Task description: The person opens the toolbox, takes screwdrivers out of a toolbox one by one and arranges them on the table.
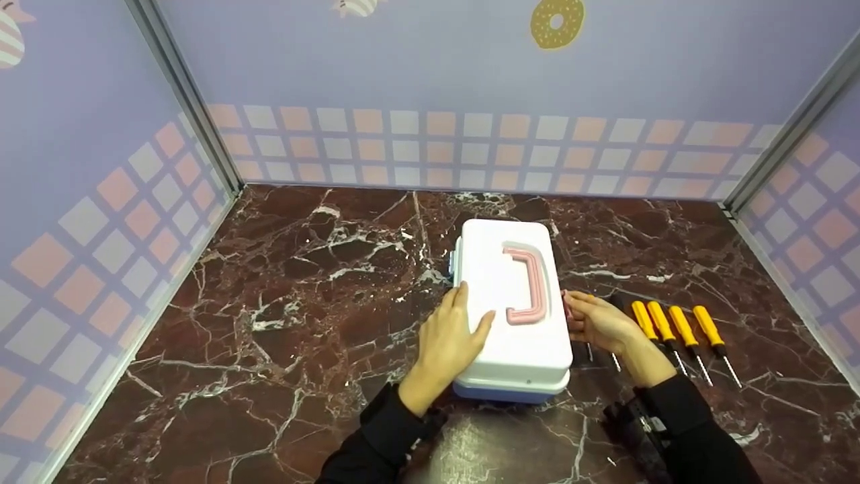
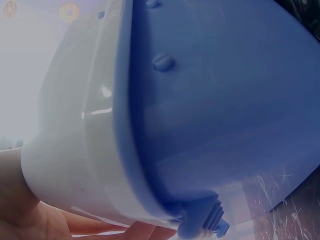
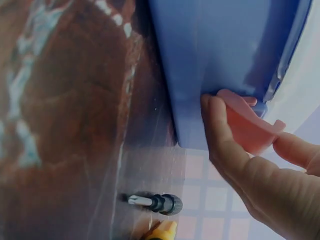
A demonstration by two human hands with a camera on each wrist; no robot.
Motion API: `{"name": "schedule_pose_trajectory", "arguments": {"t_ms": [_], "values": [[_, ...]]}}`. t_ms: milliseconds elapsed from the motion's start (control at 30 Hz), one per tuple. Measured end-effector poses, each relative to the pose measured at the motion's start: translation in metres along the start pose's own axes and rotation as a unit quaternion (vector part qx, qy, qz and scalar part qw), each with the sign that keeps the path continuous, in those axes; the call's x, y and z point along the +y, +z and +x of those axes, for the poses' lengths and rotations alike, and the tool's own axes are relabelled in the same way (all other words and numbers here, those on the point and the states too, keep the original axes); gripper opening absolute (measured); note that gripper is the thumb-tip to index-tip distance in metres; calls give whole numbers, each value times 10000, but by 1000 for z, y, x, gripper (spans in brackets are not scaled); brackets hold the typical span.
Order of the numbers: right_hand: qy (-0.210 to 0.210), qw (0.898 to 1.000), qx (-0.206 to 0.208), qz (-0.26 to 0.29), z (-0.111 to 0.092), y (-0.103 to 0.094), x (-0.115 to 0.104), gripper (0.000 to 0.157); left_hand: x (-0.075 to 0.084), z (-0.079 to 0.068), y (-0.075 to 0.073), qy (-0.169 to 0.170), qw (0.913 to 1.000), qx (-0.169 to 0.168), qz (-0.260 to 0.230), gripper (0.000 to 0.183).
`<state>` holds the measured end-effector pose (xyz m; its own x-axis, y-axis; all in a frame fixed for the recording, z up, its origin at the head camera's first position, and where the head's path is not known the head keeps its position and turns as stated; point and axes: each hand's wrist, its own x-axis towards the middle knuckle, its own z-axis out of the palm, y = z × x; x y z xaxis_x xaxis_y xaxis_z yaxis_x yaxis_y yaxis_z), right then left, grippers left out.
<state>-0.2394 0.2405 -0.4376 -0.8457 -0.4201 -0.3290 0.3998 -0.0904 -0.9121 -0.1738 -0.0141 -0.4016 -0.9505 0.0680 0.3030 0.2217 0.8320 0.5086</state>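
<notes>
A storage box with a white lid (image 1: 497, 356), a blue base (image 2: 235, 100) and a pink carry handle (image 1: 535, 286) lying flat stands upright on the table. My left hand (image 1: 448, 336) rests on the lid's left side, thumb on top and fingers along the edge. On the opposite side, my right hand (image 1: 608, 326) pinches a pink latch (image 3: 250, 130) between thumb and fingers. The latch is swung out from the blue wall in the right wrist view. A blue hinge-like piece (image 2: 202, 217) shows at the box's left side.
Several screwdrivers with yellow handles (image 1: 707, 326) lie in a row right of the box, some partly behind my right hand. Dark marbled table (image 1: 302, 323) spreads around the box. Patterned walls (image 1: 403, 148) enclose the back and both sides.
</notes>
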Motion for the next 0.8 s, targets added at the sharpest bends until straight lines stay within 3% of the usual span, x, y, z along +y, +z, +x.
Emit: {"name": "schedule_pose_trajectory", "arguments": {"t_ms": [267, 533, 800], "values": [[-23, 9989, 240, -400, 2, 2, -1, 19, 0, 0, 0, 11, 10000, 0, 45, 64], [-339, 9928, 301, -1108, -1, 7, -4, 53, 1, 0, -2, 67, 9999, 118, 63, 63], [-473, 9876, 564, -1386, -7, 13, -11, 53, 1, 0, -1, 34, 10000, 48, 29, 63]]}}
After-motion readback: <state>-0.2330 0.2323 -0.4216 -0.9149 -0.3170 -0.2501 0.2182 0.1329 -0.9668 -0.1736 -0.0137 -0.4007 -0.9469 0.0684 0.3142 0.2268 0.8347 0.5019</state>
